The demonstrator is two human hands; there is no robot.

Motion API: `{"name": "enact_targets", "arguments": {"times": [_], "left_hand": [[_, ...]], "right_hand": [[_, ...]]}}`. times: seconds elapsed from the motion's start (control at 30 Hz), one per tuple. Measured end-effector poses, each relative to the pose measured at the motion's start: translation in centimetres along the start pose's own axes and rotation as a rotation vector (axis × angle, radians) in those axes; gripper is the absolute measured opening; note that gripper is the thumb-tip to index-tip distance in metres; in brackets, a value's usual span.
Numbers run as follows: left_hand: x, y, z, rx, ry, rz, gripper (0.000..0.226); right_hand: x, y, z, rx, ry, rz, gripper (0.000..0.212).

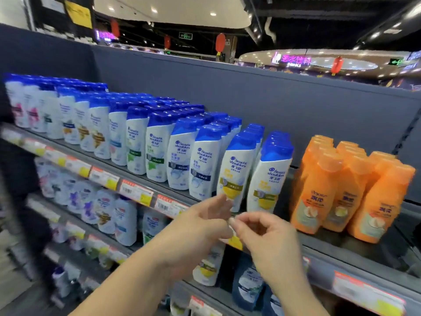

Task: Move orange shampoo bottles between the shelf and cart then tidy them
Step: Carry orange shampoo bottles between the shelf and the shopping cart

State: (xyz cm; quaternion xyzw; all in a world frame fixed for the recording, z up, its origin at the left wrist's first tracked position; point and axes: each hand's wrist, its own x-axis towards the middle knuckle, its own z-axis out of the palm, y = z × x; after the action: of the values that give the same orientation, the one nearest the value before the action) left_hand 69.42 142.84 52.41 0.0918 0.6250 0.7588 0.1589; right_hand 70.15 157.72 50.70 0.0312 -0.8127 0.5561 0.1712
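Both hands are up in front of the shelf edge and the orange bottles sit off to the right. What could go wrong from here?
1. The orange plastic shampoo bottles stand tightly packed; pulling one may topple its neighbours.
2. Reaching across, the right hand could knock the adjacent white bottles with blue caps, which lean slightly.
3. The left hand sits near the shelf-edge price tags and might snag them.

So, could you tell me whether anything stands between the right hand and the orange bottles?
Nothing visible does. The right hand is out in front of the shelf edge, and the orange bottles stand up and to its right, open at the front.
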Motion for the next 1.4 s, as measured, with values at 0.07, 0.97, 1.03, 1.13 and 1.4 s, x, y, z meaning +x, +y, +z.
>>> {"name": "enact_targets", "arguments": {"times": [0.07, 0.97, 1.03, 1.13, 1.4], "left_hand": [[-1.7, -0.2, -5.0, -0.052, 0.074, -0.008, 0.089], [-18.1, 2.6, -89.6, -0.087, 1.028, -0.13, 0.025], [-17.5, 3.4, -95.3, -0.09, 1.046, -0.164, 0.03], [-16.8, 5.1, -103.5, -0.067, 1.055, -0.189, 0.029], [-13.2, 7.6, -123.8, 0.012, 0.916, -0.323, 0.043]], "right_hand": [[0.4, -0.1, 6.0, 0.044, -0.138, 0.047, 0.018], [4.2, -17.2, 100.2, 0.101, -1.079, 0.195, 0.021], [5.6, -18.2, 105.9, 0.123, -1.121, 0.234, 0.023], [7.6, -20.3, 113.7, 0.142, -1.139, 0.288, 0.024], [13.9, -22.3, 132.1, 0.098, -1.01, 0.397, 0.022]]}}
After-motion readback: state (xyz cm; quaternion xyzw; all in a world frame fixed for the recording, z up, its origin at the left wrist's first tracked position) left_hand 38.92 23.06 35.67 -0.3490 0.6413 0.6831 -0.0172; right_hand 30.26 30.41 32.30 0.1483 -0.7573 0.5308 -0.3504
